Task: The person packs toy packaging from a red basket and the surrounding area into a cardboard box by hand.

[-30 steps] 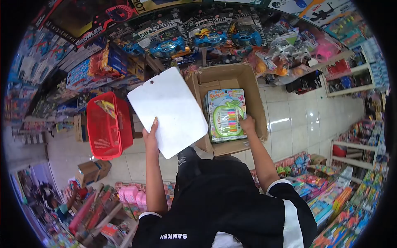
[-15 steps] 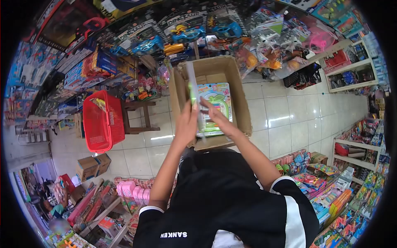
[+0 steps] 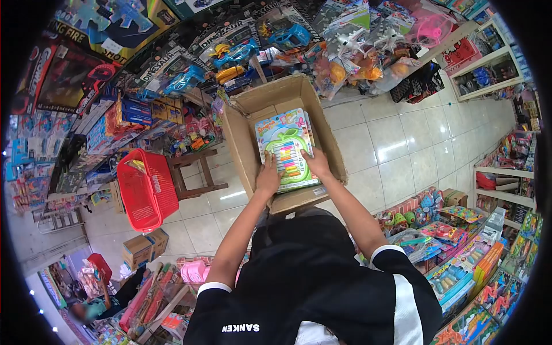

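Note:
A carded toy pack (image 3: 289, 138), with a green apple shape and a row of coloured bars on its front, lies face up inside an open cardboard box (image 3: 333, 144). My left hand (image 3: 268, 174) grips the pack's left edge, thumb over the front. My right hand (image 3: 315, 163) holds its right edge. Behind the pack's right side shows the edge of another card (image 3: 311, 127) under it. Both hands are inside the box, near its front wall. The undersides of my fingers are hidden.
A red plastic basket (image 3: 138, 198) stands left of the box, beside a wooden stool (image 3: 198, 172). Hanging toy packs (image 3: 236, 52) line the back. Shelves (image 3: 489, 69) stand at right. Pale floor tiles (image 3: 379, 132) run rightward. Another person (image 3: 100, 302) is at lower left.
The toy pack, held edge-on above another pack half a second ago, now lies flat and face up in the box. My hands have spread to its two sides. The view has turned slightly.

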Available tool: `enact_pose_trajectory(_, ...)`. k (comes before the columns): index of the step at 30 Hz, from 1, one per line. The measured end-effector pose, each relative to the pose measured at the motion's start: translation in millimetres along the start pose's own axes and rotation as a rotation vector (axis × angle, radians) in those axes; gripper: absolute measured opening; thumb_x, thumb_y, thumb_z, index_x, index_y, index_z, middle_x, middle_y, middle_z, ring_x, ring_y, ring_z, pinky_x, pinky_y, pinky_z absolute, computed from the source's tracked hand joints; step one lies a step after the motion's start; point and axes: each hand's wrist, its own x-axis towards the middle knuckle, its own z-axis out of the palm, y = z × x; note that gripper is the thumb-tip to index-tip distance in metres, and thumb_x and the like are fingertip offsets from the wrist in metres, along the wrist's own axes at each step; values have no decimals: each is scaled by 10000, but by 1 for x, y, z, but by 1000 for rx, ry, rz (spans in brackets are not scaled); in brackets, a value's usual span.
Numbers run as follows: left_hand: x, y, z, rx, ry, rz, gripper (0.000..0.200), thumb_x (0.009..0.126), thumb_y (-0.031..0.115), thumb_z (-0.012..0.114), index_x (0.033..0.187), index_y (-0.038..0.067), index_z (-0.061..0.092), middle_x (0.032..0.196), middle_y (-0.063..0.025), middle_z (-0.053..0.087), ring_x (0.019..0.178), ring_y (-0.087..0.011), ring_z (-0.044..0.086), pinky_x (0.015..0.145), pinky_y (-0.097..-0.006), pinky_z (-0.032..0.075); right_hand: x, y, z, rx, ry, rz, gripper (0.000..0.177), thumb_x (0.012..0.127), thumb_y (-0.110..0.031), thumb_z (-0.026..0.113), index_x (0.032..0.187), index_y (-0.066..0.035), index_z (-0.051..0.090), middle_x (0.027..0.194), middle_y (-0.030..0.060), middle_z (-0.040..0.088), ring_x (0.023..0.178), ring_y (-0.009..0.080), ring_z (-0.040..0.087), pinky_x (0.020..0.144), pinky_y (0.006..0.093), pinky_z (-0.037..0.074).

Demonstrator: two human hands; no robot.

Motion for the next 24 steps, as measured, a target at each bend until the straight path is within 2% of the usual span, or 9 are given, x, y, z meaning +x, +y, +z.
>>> enact_pose_trajectory(4,0,-1,-5,101,26,-28,735,904,292,601,1476,3,242,1561,-219,97,1155,-368,532,918,-394,507,-4,-31,-11,-241,-24,152,570,849,-527,621,947,27,706,883,249,677,926,402,651,802,437,515)
enact_pose_trajectory(6,3,-5,-7,118,28,-1,724,900,278,606,1471,-1,258,1556,-224,112,1131,-359,551,888,-383,524,-3,-32,-9,-614,37,157,661,830,-626,573,893,15,719,876,233,682,917,387,659,785,462,521)
enact_pose_trajectory(12,11,0,-47,133,-8,27,568,856,248,647,1335,-9,480,1416,-219,408,1109,-344,565,872,-395,522,-6,-25,-7,-690,54,188,667,825,-649,561,908,-4,709,867,220,681,845,394,664,749,477,525)
enact_pose_trajectory(14,15,-16,-72,12,52,207,403,834,217,650,1176,12,592,1240,-183,547,1067,-345,571,863,-427,504,-22,-37,-16,-663,51,148,593,831,-587,595,894,-7,698,885,218,680,855,388,664,744,468,529)
enact_pose_trajectory(15,12,-26,-83,-116,375,438,264,842,166,619,1055,11,611,1104,-173,573,1031,-359,556,871,-449,462,-34,-46,-22,-634,39,107,520,836,-525,629,880,-10,687,904,217,679,865,381,665,738,458,534)
enact_pose_trajectory(16,8,-37,-94,-124,376,445,264,842,166,619,1055,11,611,1104,-173,573,1031,-359,556,871,-449,462,-46,-55,-26,-623,140,22,449,849,-458,630,878,-11,672,889,213,674,845,383,659,723,461,529)
enact_pose_trajectory(18,-10,-51,-132,-301,669,398,231,852,135,595,1033,-8,596,1085,-177,558,1025,-371,535,886,-444,427,-70,-51,-27,-613,353,-82,328,871,-346,617,885,-20,646,858,202,662,804,383,645,692,467,515)
enact_pose_trajectory(21,-18,-121,-115,-402,773,274,208,874,142,578,1031,6,584,1069,-168,548,1056,-352,521,921,-415,403,-108,-38,-21,-536,780,-81,253,917,-270,567,919,-20,604,816,179,638,739,364,624,661,461,482)
enact_pose_trajectory(24,-16,-202,-65,-517,494,274,189,864,110,563,1022,9,591,1100,-183,536,1047,-388,521,904,-453,417,-154,-29,14,-221,1143,70,255,933,-238,541,901,9,594,802,170,621,739,317,614,676,426,469)
